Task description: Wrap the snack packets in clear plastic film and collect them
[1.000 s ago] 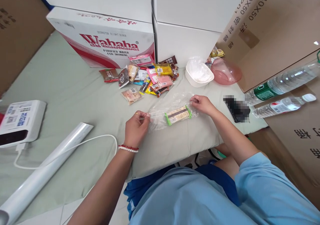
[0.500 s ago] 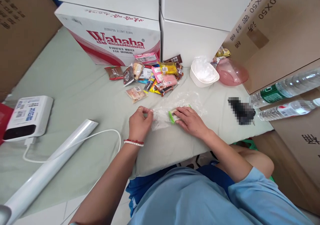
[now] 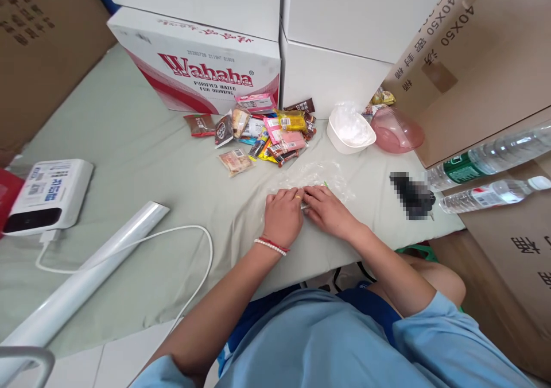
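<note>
A clear plastic bag (image 3: 340, 175) lies crumpled on the cloth-covered surface, partly under both hands. My left hand (image 3: 283, 217), with a red and white bracelet at the wrist, is bent over the bag's near left part, fingers closed on the film. My right hand (image 3: 330, 211) presses down beside it, the fingertips of both hands almost touching. Under the right fingers is a green-edged snack packet (image 3: 326, 185); only a sliver of it shows, the rest being hidden.
Several wrapped snacks (image 3: 288, 123) lie heaped before a Wahaha carton (image 3: 206, 72). To their right are a white bowl (image 3: 350, 141) lined with plastic and a pink bowl (image 3: 396, 131). Two water bottles (image 3: 486, 161) stand at right. A white device (image 3: 51, 190) with a cable is at left.
My left hand has moved right, from pulling the bag's left edge to lying over the bag beside my right hand. The green-edged packet is now mostly covered. The view has shifted slightly.
</note>
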Demonstrator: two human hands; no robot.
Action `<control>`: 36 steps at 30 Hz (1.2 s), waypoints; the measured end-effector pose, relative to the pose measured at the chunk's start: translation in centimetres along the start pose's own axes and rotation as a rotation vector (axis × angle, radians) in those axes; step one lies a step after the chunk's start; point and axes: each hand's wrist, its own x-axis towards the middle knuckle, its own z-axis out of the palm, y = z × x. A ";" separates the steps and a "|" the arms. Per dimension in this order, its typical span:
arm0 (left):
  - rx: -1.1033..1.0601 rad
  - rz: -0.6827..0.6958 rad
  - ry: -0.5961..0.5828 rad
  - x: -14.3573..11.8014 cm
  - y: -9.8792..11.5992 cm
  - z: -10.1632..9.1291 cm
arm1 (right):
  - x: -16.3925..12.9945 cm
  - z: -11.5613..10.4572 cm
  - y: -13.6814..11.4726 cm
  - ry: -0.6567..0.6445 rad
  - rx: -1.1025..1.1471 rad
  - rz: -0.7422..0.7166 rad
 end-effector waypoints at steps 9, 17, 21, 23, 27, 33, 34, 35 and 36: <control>0.066 0.001 -0.048 -0.6 -1.5 1.8 | 8.5 -4.1 4.1 -0.070 -0.103 0.140; 0.058 0.006 -0.037 -0.7 -1.6 2.3 | 15.3 -1.5 6.2 -0.388 -0.078 0.025; 0.009 0.007 -0.018 -0.8 -1.5 2.3 | 14.5 -3.3 6.1 -0.306 0.025 -0.102; -0.001 -0.017 0.011 -0.8 -1.3 2.2 | 13.3 -4.4 5.5 -0.242 0.040 -0.144; 0.056 -0.043 0.018 -0.9 -0.9 1.9 | 9.1 -5.7 3.1 -0.176 -0.091 -0.103; 0.064 0.006 -0.067 -0.9 -1.2 1.4 | 1.8 -2.7 1.0 -0.060 -0.129 -0.107; 0.053 0.004 -0.082 -0.9 -1.4 1.3 | 1.0 -1.8 1.1 -0.032 -0.100 -0.101; 0.039 0.000 -0.094 -0.8 -1.6 1.2 | 0.4 -0.9 1.1 0.001 -0.071 -0.090; 0.021 -0.003 -0.103 -0.8 -1.9 1.1 | 0.0 -0.1 1.2 0.033 -0.044 -0.079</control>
